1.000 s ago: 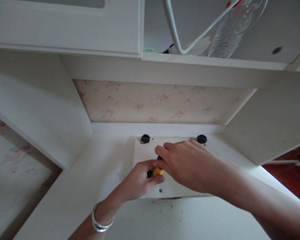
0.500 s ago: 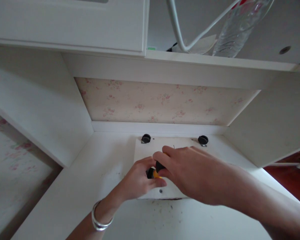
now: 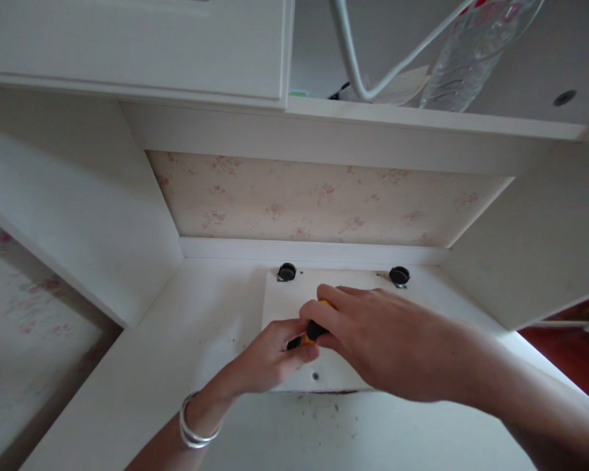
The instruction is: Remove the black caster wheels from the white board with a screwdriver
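Note:
My right hand (image 3: 358,327) is wrapped round the black-and-yellow handle of a screwdriver (image 3: 315,330), above a white board (image 3: 341,378). The tip of the tool is hidden. From the left, my left hand (image 3: 275,353) pinches the black end of the same handle between thumb and fingers. Two black caster wheels stand at the board's far corners, a left caster (image 3: 287,271) and a right caster (image 3: 399,275). A small screw or hole (image 3: 315,376) shows in the board near its front edge.
The board lies on a white surface (image 3: 216,288) with dark crumbs in front of it. White side panels (image 3: 93,209) rise left and right. Above, an open shelf (image 3: 471,115) holds a clear plastic bottle (image 3: 459,65) and a white bent rod or cable (image 3: 356,75).
My left thumb and fingers have drawn closer together round the handle, and the thumb has shifted slightly left. My right hand stays almost in place; the handle has turned a little.

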`<state>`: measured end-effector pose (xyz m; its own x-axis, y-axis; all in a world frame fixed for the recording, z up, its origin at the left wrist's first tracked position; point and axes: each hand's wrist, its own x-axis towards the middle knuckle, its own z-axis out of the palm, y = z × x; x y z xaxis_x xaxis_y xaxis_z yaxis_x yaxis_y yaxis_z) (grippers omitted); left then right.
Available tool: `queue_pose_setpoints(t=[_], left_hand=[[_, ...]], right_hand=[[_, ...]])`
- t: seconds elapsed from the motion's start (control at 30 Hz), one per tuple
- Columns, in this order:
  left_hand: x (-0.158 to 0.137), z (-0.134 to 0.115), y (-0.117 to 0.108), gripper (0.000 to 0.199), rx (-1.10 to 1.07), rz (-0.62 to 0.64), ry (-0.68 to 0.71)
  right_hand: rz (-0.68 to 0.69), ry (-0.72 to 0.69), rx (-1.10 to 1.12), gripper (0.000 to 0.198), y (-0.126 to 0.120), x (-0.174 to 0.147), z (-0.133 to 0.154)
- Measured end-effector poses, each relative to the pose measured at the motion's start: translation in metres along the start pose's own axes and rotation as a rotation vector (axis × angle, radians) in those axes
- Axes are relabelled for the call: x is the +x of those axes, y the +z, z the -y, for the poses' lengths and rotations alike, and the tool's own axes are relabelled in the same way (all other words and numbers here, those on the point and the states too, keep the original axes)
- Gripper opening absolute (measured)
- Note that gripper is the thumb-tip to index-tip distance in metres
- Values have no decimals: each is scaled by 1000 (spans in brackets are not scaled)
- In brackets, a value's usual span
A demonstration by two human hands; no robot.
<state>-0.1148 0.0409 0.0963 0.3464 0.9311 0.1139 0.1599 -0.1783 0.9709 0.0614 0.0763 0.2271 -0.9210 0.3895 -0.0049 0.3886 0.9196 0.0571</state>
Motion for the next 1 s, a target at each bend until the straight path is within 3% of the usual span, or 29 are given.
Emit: queue_pose_setpoints(t=[0.17, 0.3, 0.4, 0.5, 0.67, 0.8, 1.0], left_hand=[[0, -4, 2, 28, 202, -220, -23], [-1, -4, 1, 24, 130, -80, 7], [-1, -3, -2, 18, 58, 5, -2], [1, -3, -2, 16, 105, -43, -24], [5, -8, -1, 19, 238, -81, 42], [5, -11, -4, 11, 267, -46, 117], [2, -12, -9, 17, 212, 19, 136]], right_hand=[[-62, 186, -143, 25, -1, 5, 3], [14, 110, -39, 11, -7, 2, 3], [56, 85, 6, 16, -11, -3, 1], [49, 112, -5, 13, -11, -4, 0], [16, 206, -129, 28, -5, 0, 2], [27, 136, -96, 20, -5, -3, 1], [74, 91, -34, 13, -8, -11, -1]])
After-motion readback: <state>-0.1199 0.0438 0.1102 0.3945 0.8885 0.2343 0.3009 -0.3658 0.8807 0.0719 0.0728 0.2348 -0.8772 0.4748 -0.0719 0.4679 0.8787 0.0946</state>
